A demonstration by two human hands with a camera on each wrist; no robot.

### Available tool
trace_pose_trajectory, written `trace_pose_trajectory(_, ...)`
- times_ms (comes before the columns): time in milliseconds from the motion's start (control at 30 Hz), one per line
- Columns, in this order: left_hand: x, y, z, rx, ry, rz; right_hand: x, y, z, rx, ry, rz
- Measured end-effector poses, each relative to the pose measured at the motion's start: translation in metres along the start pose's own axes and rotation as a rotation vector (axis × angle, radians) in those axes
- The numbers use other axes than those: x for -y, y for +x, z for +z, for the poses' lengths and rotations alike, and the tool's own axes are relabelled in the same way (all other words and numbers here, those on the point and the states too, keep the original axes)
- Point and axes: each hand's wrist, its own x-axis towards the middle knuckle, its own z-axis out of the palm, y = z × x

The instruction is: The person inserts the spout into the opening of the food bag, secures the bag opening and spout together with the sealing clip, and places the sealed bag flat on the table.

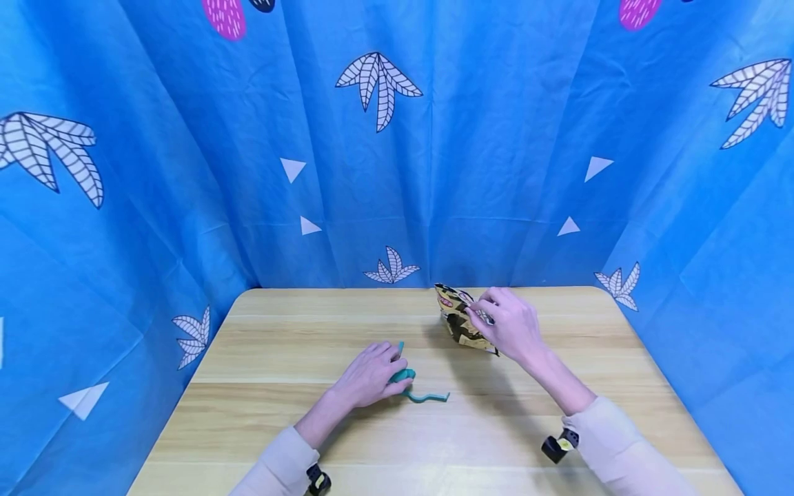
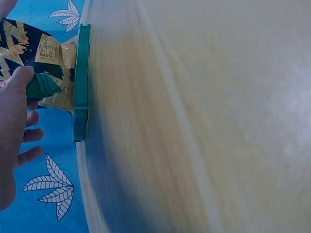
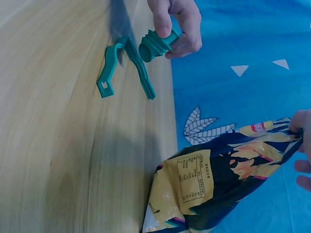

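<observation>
My left hand (image 1: 372,375) pinches a small green ribbed spout (image 3: 158,44) between thumb and fingers, just above the tabletop. Under and beside it, a green bag clip (image 3: 110,65) lies spread into a V on the wood. Farther back and to the right, my right hand (image 1: 511,324) grips the gathered top corner of a black and tan printed food bag (image 3: 197,177). That bag stands tilted, its lower end at the table. In the left wrist view the bag shows behind the spout, and one long clip arm (image 2: 81,87) stands near.
A pale wooden table (image 1: 279,427) lies under both hands. Blue curtains (image 1: 496,172) with leaf prints hang along the back and both sides. Each sleeve carries a small black camera (image 1: 555,449) at the wrist.
</observation>
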Motion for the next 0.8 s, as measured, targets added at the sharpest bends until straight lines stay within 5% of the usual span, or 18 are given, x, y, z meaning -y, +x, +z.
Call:
trace_pose_trajectory(433, 0.001, 0.0, 0.001, -0.013, 0.012, 0.006, 0.003, 0.0, 0.003, -0.028, 0.012, -0.025)
trace_pose_trajectory(800, 0.001, -0.001, 0.002, 0.003, 0.016, 0.001, 0.006, 0.001, -0.009, 0.059, -0.018, 0.024)
